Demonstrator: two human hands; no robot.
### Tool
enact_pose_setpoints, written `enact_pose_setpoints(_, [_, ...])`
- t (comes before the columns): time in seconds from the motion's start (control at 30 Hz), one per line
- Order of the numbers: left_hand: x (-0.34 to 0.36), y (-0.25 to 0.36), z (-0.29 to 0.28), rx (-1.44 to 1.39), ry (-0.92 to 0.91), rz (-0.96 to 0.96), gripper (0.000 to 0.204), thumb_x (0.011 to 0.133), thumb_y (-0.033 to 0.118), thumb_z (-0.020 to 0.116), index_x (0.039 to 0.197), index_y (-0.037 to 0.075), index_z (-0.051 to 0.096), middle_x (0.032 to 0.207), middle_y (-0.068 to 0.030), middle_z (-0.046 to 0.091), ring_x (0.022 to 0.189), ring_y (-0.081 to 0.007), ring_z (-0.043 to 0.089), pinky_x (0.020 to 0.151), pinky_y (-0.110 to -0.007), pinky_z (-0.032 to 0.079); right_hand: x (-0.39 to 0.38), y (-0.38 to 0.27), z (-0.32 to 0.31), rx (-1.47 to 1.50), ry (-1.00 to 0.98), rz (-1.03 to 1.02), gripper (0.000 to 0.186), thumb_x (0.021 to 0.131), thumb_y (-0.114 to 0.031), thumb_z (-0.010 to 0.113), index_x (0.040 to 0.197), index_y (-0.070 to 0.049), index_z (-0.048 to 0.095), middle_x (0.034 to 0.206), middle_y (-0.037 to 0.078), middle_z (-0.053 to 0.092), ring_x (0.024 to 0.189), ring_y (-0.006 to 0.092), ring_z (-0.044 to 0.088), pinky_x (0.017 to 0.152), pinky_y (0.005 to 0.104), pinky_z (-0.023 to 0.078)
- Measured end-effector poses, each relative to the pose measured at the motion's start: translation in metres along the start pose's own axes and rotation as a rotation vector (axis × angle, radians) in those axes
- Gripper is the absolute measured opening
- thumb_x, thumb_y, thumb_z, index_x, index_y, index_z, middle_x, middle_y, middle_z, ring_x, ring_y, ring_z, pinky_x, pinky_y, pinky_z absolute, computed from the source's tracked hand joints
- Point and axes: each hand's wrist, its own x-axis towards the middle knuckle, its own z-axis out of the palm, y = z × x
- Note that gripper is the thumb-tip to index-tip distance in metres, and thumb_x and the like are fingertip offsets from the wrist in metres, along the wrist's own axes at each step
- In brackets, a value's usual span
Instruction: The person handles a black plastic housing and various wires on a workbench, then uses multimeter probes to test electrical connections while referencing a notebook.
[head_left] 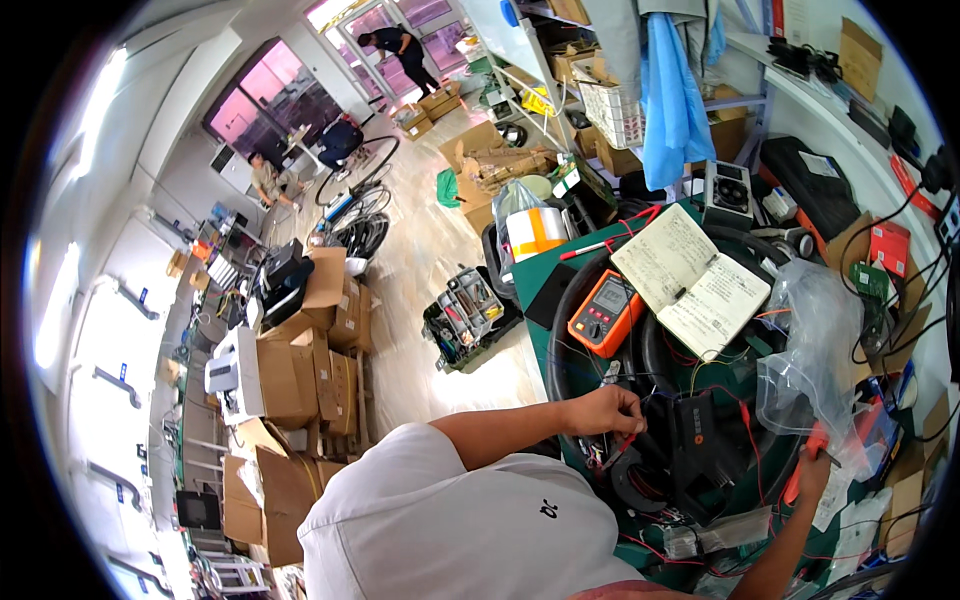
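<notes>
My left hand [606, 410] reaches over the green bench [535, 268] and pinches thin wires beside a black box-shaped device [694, 440]; a small red clip or probe [618, 452] lies just below its fingers. My right hand [814, 472] is shut on a red-handled hand tool [797, 478] at the lower right, next to a crumpled clear plastic bag [812, 350]. An orange multimeter [603, 312] and an open handwritten notebook [692, 280] lie beyond the hands, on a coil of thick black cable [560, 350]. Red and black wires run all around the device.
An open toolbox [464, 320] sits on the floor left of the bench. Stacked cardboard boxes [300, 370] line the left side. A blue garment [670, 95] hangs from shelving behind the bench. One person [405, 50] stands far off; another [266, 180] sits at a desk.
</notes>
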Motion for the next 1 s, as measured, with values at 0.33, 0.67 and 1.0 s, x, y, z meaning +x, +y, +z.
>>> enact_pose_setpoints(0.33, [0.003,-0.013,0.001,-0.013,0.005,0.038,0.014,0.086,0.013,0.065,0.085,-0.001,0.062,0.093,-0.008,0.066,0.07,-0.0093,0.058,0.063,-0.023,0.049,0.008,0.012,-0.011,-0.066,-0.1,-0.088,0.039,0.074,-0.026,0.068,0.095,0.006,0.06,0.09,0.025,0.063,0.086,0.0406,0.06,0.077,0.0436,0.045])
enact_pose_setpoints(0.67, [-0.002,-0.01,0.004,-0.039,0.028,0.043,0.016,0.085,0.014,0.066,0.086,-0.001,0.063,0.092,-0.0073,0.066,0.069,-0.0097,0.058,0.063,-0.023,0.049,0.004,-0.008,-0.016,-0.246,0.068,0.122,0.035,0.081,-0.028,0.061,0.083,0.006,0.059,0.067,0.017,0.063,0.062,0.0311,0.063,0.062,0.0406,0.048])
enact_pose_setpoints(1.0, [0.0,-0.017,0.007,-0.047,0.038,0.006,0.016,0.086,0.015,0.066,0.086,0.0,0.062,0.095,-0.0065,0.066,0.075,-0.0093,0.059,0.065,-0.023,0.05,-0.001,0.033,-0.052,1.026,0.003,0.244,0.043,0.095,-0.037,0.052,0.117,0.0,0.055,0.105,0.007,0.061,0.09,0.0202,0.059,0.08,0.0334,0.048])
